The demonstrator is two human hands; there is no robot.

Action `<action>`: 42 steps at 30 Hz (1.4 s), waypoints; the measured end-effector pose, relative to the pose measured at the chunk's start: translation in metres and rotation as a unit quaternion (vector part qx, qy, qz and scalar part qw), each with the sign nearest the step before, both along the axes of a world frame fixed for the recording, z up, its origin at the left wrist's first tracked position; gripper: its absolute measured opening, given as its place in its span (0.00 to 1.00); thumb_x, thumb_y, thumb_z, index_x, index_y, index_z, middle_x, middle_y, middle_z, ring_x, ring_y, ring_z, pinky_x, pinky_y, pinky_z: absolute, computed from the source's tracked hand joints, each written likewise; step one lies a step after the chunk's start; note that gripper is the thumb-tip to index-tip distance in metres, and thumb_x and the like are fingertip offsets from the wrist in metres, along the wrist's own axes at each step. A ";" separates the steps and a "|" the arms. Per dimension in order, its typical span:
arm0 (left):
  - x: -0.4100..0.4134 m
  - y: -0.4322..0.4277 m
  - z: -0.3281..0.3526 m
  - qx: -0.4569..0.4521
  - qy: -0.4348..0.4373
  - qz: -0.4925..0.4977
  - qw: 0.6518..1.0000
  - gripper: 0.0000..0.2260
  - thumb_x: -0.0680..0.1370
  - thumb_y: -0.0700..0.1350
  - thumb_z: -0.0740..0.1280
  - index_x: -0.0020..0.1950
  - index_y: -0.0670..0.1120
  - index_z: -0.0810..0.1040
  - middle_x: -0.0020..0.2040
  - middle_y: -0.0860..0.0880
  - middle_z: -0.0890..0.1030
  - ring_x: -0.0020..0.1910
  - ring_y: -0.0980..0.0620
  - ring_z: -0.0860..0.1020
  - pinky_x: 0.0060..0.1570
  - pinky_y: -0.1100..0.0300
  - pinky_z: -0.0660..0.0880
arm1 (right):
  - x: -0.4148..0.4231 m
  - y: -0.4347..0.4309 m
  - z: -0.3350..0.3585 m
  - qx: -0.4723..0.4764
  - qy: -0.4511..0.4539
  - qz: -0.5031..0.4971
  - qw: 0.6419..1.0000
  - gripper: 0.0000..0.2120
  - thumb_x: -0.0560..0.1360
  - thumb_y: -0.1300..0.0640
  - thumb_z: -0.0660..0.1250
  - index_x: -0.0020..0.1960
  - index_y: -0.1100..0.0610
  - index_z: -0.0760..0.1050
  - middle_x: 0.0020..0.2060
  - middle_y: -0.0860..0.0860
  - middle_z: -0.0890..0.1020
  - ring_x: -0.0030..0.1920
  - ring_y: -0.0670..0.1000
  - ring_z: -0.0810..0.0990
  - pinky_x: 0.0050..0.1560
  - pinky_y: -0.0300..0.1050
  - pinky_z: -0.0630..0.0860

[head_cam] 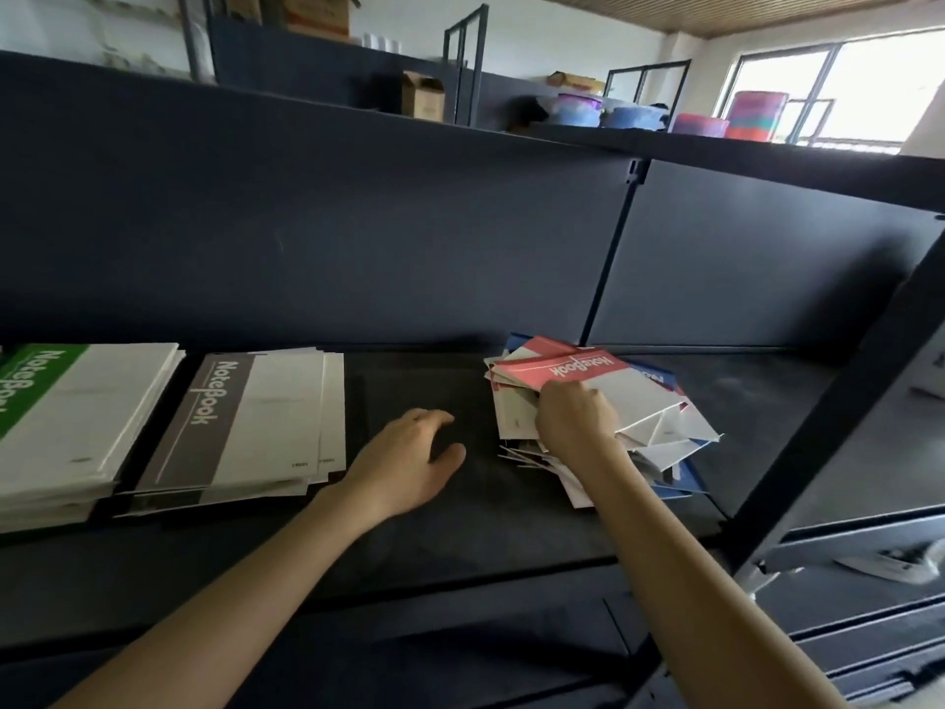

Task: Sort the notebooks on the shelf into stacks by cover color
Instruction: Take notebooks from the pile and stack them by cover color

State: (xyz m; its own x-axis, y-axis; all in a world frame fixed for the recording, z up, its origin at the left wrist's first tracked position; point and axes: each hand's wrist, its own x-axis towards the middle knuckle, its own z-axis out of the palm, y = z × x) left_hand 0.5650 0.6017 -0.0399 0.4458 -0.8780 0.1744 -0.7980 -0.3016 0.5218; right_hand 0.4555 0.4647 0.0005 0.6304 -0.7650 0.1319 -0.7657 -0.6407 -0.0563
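while my right fingers [593, 399] curl round the near edge of the red notebook [578, 373], gripping it, my right hand [575, 419] sits against the messy pile [680, 432] that it tops. that pile lies at the right of the shelf [511, 504], covers all askew, a blue notebook [657, 376] poking out beneath. my left fingers [429, 418] are loose and spread, holding nothing; left hand [404, 460] is low over the bare shelf between pile and stacks, touching or not, i can't tell. further left the grey stack [245, 427] lies flat, and just beside it the green stack [66, 417], at the frame's edge.
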 end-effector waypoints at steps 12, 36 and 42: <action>0.044 0.017 0.034 -0.280 0.680 0.113 0.668 0.18 0.81 0.40 0.55 0.71 0.38 0.64 0.52 0.38 0.78 0.48 0.43 0.79 0.43 0.51 0.77 | 0.018 0.093 0.009 0.033 -0.046 0.248 0.967 0.21 0.77 0.66 0.58 0.70 0.56 0.66 0.65 0.53 0.73 0.63 0.57 0.73 0.61 0.50 0.68; 0.143 0.244 0.043 -0.325 0.369 0.181 0.852 0.24 0.78 0.35 0.64 0.73 0.48 0.66 0.62 0.49 0.76 0.61 0.52 0.75 0.62 0.54 0.73 | 0.166 0.254 -0.013 0.196 -0.333 0.308 0.870 0.21 0.68 0.67 0.68 0.60 0.57 0.78 0.61 0.50 0.78 0.61 0.52 0.76 0.61 0.51 0.75; 0.174 0.307 0.037 -0.209 0.243 0.143 0.936 0.24 0.79 0.40 0.64 0.74 0.51 0.63 0.59 0.57 0.75 0.56 0.60 0.75 0.53 0.69 0.72 | 0.192 0.305 -0.018 0.080 -0.247 0.326 0.909 0.18 0.71 0.55 0.71 0.61 0.54 0.78 0.66 0.47 0.74 0.69 0.53 0.65 0.66 0.56 0.66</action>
State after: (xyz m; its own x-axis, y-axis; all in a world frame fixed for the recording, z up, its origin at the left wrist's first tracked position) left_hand 0.7391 0.9083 -0.0028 0.7679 -0.6108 0.1929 -0.3543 -0.1542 0.9224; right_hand 0.6470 0.7696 -0.0173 0.8509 -0.2844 0.4417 -0.0827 -0.9028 -0.4220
